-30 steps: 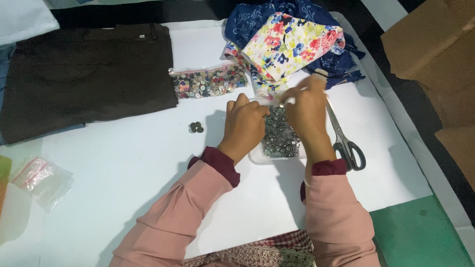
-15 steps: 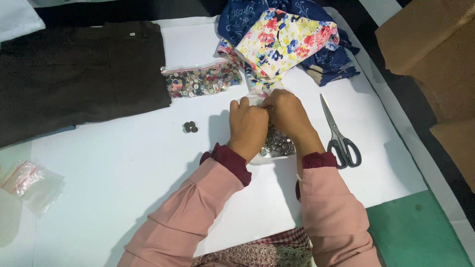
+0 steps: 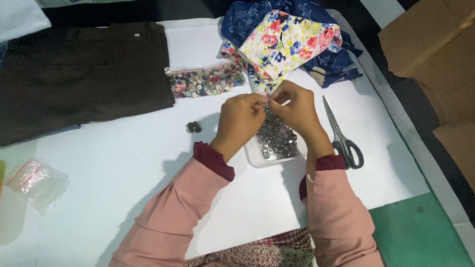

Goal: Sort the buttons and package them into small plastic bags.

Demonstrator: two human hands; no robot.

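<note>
Meeting at the middle of the white table (image 3: 123, 198), the left hand (image 3: 241, 118) and right hand (image 3: 296, 111) have their fingertips pinched together over the far end of a clear bag of metal buttons (image 3: 278, 141). Both hands are curled nearly shut, thumbs against forefingers — gripping the top edge of that bag, as far as can be seen; whether a single button is also pinched between them cannot be told.

Bag of metal buttons: flat on the table directly under the hands, its near end showing below the wrists.

At 3 o'clock of the hands — scissors (image 3: 341, 131) with dark handles, blades pointing away, just beside the right wrist but apart from it.

At 9 o'clock, near the left hand: a small cluster of dark buttons (image 3: 193, 127), loose on the table.

At 11 o'clock: a zip bag of mixed coloured buttons (image 3: 205, 81).

At 12 to 1 o'clock: floral cloth (image 3: 287, 42) folded atop blue patterned cloth (image 3: 247, 22).

At 10 o'clock, well apart: dark brown trousers (image 3: 84, 74), folded.

At 8 o'clock, far edge: empty clear bags (image 3: 37, 180).
</note>
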